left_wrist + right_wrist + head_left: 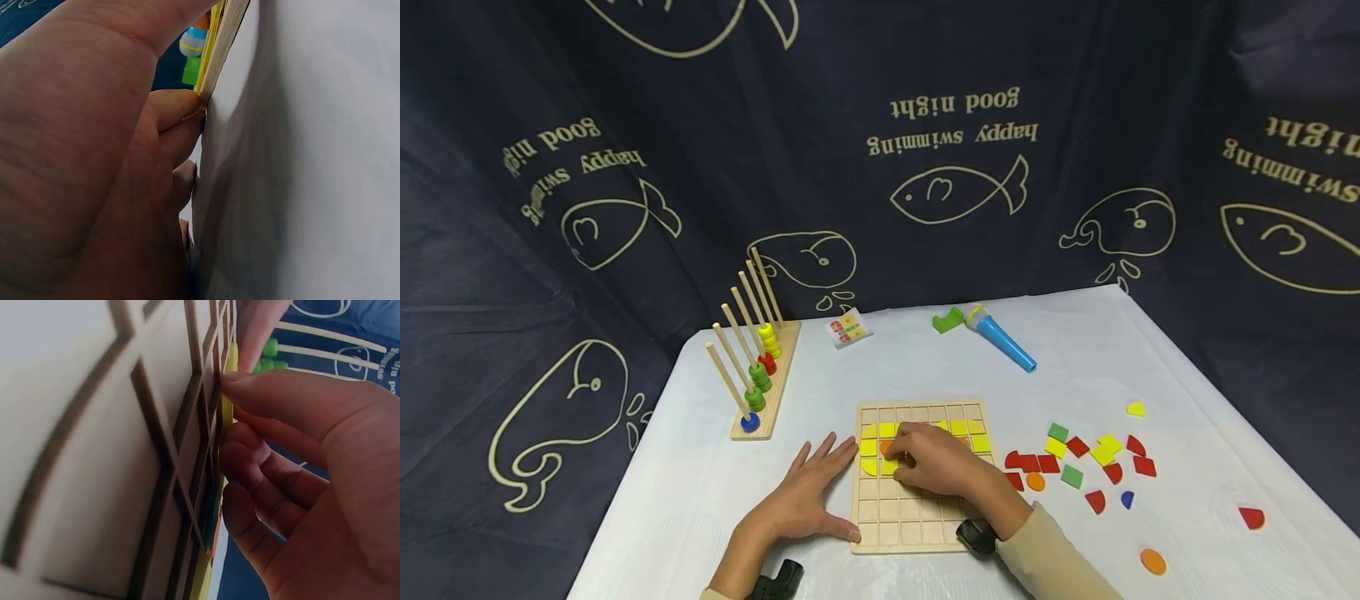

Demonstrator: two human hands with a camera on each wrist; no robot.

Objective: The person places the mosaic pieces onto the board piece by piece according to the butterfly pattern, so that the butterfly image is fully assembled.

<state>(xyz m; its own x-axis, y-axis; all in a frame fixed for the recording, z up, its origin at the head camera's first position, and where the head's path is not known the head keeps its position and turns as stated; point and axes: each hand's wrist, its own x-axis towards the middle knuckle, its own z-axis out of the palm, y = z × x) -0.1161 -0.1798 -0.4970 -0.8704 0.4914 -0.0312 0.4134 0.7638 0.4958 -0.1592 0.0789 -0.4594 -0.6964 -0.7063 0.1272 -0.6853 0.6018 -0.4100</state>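
A wooden grid board (898, 533) lies on the table, yellow tiles (868, 447) and orange ones filling some upper cells. My left hand (801, 500) steadies its left side, fingers spread, fingertips at the edge and thumb by the near corner. My right hand (936, 458) is over the board with bent fingers, index fingertip at an orange piece (884, 447). In the right wrist view its thumb (281, 400) touches down by a yellow tile (228, 412), the other fingers curled below. I cannot tell whether it pinches a piece. The hand covers the middle cells.
Loose red, yellow, green, orange and blue pieces (1048, 464) are scattered right of the board. A peg stand (782, 367) with colored beads stands at the back left. Behind are a pattern card (848, 328), a green block (947, 321) and a blue toy microphone (1006, 340).
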